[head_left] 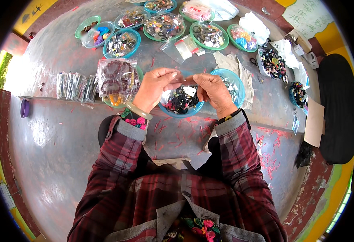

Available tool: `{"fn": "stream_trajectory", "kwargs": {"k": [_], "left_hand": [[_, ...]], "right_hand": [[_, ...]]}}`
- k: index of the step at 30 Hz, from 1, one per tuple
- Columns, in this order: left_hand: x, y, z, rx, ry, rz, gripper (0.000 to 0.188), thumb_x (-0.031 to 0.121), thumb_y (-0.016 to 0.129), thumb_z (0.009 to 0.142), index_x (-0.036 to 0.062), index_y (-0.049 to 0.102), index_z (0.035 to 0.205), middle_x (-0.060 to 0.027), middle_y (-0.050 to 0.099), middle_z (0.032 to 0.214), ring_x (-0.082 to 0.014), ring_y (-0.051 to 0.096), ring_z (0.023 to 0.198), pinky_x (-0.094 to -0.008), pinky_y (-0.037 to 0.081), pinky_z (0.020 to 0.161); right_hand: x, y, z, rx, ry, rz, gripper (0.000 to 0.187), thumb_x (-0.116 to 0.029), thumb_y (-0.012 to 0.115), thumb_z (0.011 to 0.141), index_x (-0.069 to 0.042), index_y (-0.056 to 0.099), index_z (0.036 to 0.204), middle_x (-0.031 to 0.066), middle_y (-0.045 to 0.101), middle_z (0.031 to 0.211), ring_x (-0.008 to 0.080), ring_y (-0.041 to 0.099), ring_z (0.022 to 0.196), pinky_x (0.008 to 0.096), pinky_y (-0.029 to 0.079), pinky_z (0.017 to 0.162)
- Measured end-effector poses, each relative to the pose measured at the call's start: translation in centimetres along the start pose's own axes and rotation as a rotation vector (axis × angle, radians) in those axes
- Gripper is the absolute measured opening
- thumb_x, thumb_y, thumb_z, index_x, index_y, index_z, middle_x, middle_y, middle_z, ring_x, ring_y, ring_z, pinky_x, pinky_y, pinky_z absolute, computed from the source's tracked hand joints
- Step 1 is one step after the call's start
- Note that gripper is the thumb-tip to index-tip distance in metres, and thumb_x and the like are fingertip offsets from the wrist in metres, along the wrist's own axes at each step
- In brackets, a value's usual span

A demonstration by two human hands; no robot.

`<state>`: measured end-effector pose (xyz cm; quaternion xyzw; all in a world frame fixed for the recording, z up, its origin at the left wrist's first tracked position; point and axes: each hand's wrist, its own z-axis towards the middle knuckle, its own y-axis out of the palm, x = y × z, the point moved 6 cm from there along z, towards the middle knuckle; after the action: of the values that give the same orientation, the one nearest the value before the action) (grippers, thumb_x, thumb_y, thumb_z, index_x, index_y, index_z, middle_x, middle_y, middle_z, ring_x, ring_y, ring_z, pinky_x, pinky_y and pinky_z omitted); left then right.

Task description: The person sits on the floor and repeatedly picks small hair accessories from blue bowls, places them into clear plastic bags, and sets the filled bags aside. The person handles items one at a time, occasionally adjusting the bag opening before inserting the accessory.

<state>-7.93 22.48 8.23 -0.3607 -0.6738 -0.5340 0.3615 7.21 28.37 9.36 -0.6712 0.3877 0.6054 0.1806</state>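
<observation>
I saw the left hand [153,89] and right hand [214,92] pinching a small see-through piece [188,80], perhaps a bag, above a blue bowl [181,115]; leftward, slim packets [74,86] looked finished, while dark trinkets [180,104] lay loose below.

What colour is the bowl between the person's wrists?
The bowl is blue; it shows best in the head view.

A grey ledge [80,60] carries blue bowls [138,44] and green bowls [209,48] of small goods, a row of slim plastic packets [76,86], a crumpled pale cloth [247,82] and a white basket [260,64]. Red scraps [270,161] lie scattered over the grey floor [64,161] below.
</observation>
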Motion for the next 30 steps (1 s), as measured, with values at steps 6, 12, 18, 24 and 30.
{"fn": "stream_trajectory", "kwargs": {"k": [6, 12, 18, 24, 30], "left_hand": [[0.1, 0.5, -0.2, -0.024, -0.017, -0.009, 0.023, 0.010, 0.054, 0.089, -0.0057, 0.058, 0.105, -0.0123, 0.062, 0.099, -0.0176, 0.061, 0.089, -0.0291, 0.051, 0.079], [0.3, -0.4, -0.5, -0.015, -0.012, 0.006, 0.024, 0.010, 0.054, 0.088, -0.0058, 0.057, 0.106, -0.0131, 0.062, 0.101, -0.0176, 0.061, 0.091, -0.0276, 0.051, 0.077], [0.5, -1.3, -0.8, 0.049, -0.017, 0.063, 0.023, 0.010, 0.054, 0.089, -0.0030, 0.058, 0.107, -0.0096, 0.062, 0.100, -0.0153, 0.060, 0.090, -0.0278, 0.051, 0.077], [0.8, -0.4, -0.4, 0.060, 0.087, 0.533, 0.024, 0.015, 0.055, 0.089, 0.0014, 0.059, 0.108, -0.0019, 0.062, 0.099, -0.0082, 0.055, 0.085, -0.0225, 0.043, 0.074], [-1.0, 0.1, 0.3, -0.051, 0.059, 0.604, 0.022, 0.019, 0.057, 0.087, 0.0005, 0.058, 0.100, 0.0019, 0.058, 0.085, -0.0037, 0.049, 0.075, -0.0193, 0.038, 0.065]], "right_hand": [[0.4, -0.4, 0.0, 0.008, 0.029, -0.026, 0.023, -0.021, 0.062, 0.083, -0.002, 0.068, 0.095, 0.0051, 0.066, 0.076, 0.0056, 0.047, 0.043, 0.0187, 0.035, 0.039], [0.2, 0.1, 0.0, 0.035, -0.024, 0.042, 0.026, -0.022, 0.062, 0.084, 0.000, 0.066, 0.097, 0.0050, 0.065, 0.073, 0.0055, 0.048, 0.043, 0.0183, 0.034, 0.038], [-0.5, 0.8, -0.3, 0.045, -0.027, -0.054, 0.028, -0.029, 0.055, 0.088, -0.006, 0.066, 0.100, 0.0049, 0.063, 0.067, 0.0111, 0.050, 0.044, 0.0225, 0.039, 0.041], [0.4, 3.0, -0.7, 0.137, -0.523, -1.320, 0.013, -0.012, 0.055, 0.075, -0.007, 0.065, 0.082, 0.0136, 0.062, 0.082, 0.0290, 0.061, 0.070, 0.0390, 0.049, 0.063], [2.9, 5.6, -0.8, 0.058, -0.665, -1.555, 0.013, -0.009, 0.056, 0.067, -0.001, 0.062, 0.074, 0.0142, 0.060, 0.083, 0.0265, 0.059, 0.078, 0.0366, 0.047, 0.067]]}}
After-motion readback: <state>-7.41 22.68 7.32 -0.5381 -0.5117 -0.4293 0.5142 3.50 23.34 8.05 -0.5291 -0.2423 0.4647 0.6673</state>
